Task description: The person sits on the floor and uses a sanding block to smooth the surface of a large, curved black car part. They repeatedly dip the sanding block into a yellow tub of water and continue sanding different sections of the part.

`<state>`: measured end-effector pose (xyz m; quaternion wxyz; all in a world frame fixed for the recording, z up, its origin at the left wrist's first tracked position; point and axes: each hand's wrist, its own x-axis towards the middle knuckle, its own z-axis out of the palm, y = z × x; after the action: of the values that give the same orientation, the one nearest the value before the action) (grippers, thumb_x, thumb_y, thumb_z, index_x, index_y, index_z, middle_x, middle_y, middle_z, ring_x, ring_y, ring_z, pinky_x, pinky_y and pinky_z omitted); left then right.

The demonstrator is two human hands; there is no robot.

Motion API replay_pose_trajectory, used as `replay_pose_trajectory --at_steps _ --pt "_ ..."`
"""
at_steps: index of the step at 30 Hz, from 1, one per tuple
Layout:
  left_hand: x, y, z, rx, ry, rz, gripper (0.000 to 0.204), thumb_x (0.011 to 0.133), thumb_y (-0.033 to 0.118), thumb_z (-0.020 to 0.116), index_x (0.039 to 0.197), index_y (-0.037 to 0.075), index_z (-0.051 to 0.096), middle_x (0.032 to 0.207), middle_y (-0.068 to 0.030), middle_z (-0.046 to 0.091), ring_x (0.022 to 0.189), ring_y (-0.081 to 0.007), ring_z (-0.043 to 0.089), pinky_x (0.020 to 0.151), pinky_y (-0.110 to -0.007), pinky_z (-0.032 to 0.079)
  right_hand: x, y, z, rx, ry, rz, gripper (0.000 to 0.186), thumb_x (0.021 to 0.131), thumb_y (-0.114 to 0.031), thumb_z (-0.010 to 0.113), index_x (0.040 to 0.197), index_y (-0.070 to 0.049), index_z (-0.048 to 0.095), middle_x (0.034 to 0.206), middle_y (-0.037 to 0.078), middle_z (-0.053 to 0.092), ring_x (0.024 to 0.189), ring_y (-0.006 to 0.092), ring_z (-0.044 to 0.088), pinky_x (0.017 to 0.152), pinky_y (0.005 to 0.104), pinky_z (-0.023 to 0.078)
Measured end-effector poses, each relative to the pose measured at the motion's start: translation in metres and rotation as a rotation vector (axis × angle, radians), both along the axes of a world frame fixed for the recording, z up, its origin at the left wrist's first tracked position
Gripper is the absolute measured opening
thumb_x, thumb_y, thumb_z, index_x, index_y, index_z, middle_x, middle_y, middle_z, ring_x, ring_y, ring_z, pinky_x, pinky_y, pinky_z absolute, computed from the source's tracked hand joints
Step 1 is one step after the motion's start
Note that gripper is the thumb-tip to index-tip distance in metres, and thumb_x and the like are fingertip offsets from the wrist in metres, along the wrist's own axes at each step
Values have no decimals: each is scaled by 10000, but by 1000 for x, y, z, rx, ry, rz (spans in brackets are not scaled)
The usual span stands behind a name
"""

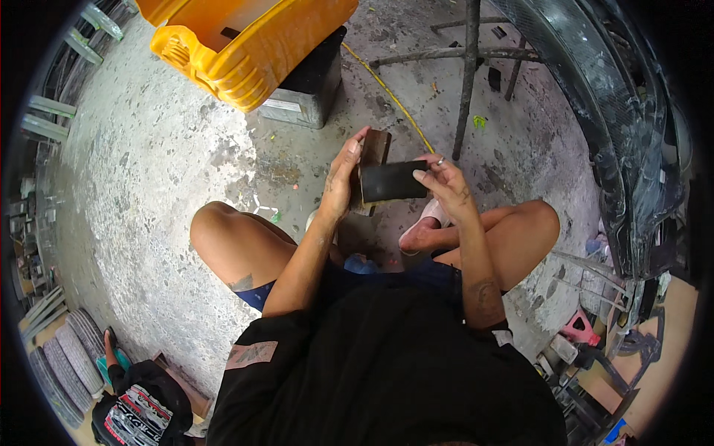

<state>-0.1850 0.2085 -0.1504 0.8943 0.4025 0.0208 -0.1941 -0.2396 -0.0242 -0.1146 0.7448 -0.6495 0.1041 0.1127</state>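
In front of me, above my crossed legs, my left hand grips a brown wooden block by its left side, the block standing lengthwise away from me. My right hand pinches the right end of a small black sheet that looks like sandpaper, thumb on top and fingers behind. The sheet lies across the block and covers its middle part. A ring shows on one finger of the right hand. The left fingers are partly hidden behind the block.
An orange-yellow plastic tub rests on a black box ahead. A yellow cord crosses the stained concrete floor. Metal legs and a large glossy black panel stand at right. Tyres and another person are lower left.
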Motion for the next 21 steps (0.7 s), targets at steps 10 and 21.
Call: replay_pose_trajectory --at_steps 10,21 --pt "-9 -15 20 150 -154 -145 676 946 68 714 1554 60 419 1455 -129 568 1340 -210 524 1121 -326 389 -3 6 -1 19 61 -140 340 929 -107 770 1234 -31 640 1051 37 691 956 131 647 846 291 524" --pt "-14 -19 13 107 -117 -193 623 996 122 670 1554 57 400 1424 -108 591 1265 -167 566 1062 -304 440 10 7 4 -97 -40 -101 447 909 -85 789 1334 -45 656 953 -7 671 849 76 626 746 240 534"
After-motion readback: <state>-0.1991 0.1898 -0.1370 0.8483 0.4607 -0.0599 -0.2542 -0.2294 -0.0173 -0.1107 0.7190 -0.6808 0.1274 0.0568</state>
